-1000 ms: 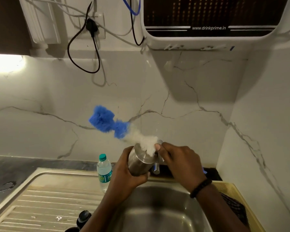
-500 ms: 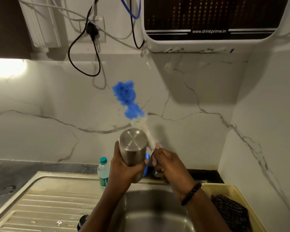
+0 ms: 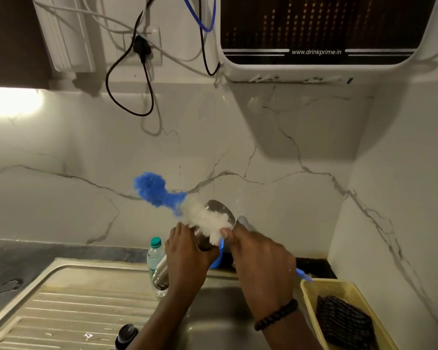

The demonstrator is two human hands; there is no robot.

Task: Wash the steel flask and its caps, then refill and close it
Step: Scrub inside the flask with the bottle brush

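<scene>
Over a ribbed stainless sink (image 3: 68, 306), a left hand (image 3: 187, 263) wraps its grip around a smooth cylindrical steel flask (image 3: 210, 223), tilted bottom-up. The right hand (image 3: 261, 261) grips the handle of a fluffy blue-and-white bottle brush (image 3: 187, 208), bristles pressed across the flask. A yellow mesh basket (image 3: 311, 294) sits at right.

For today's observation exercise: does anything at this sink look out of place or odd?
Mildly: a sealed plastic water bottle stands at the sink's back rim, behind the flask being brushed. Nothing looks spilled or damaged.
</scene>
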